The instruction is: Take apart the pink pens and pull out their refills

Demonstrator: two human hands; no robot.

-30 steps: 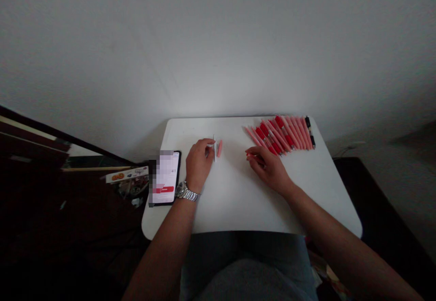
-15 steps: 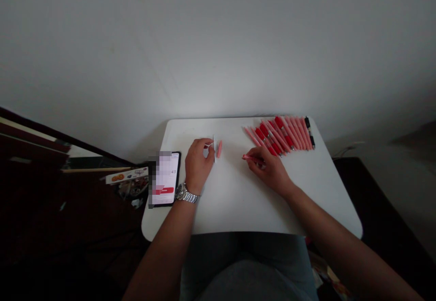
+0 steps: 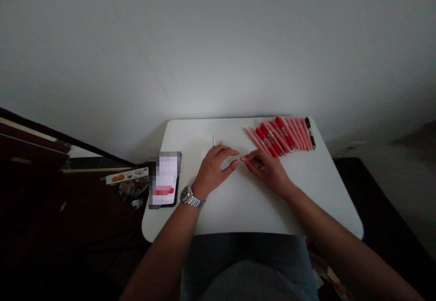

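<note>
My right hand (image 3: 267, 169) is closed around a pink-red pen part (image 3: 248, 159), its end poking out to the left past the fingertips. Opposite that end, my left hand (image 3: 218, 167) has thumb and forefinger apart, with no object visible between them. Behind the left hand a thin whitish stick (image 3: 214, 140) lies on the white table (image 3: 238, 205). Beside the stick shows the tip of a small pink piece (image 3: 220, 142), mostly covered by the left hand. Just beyond my right hand, several pink and red pens (image 3: 289, 133) lie side by side.
A black pen (image 3: 310, 133) lies at the right end of the pen row. A phone with a lit screen (image 3: 165, 178) rests at the table's left edge. The wall (image 3: 218, 65) rises behind the table's far edge.
My left hand has moved right, away from the whitish stick and over the pink piece, up to the end of the pen part. My right hand has barely moved.
</note>
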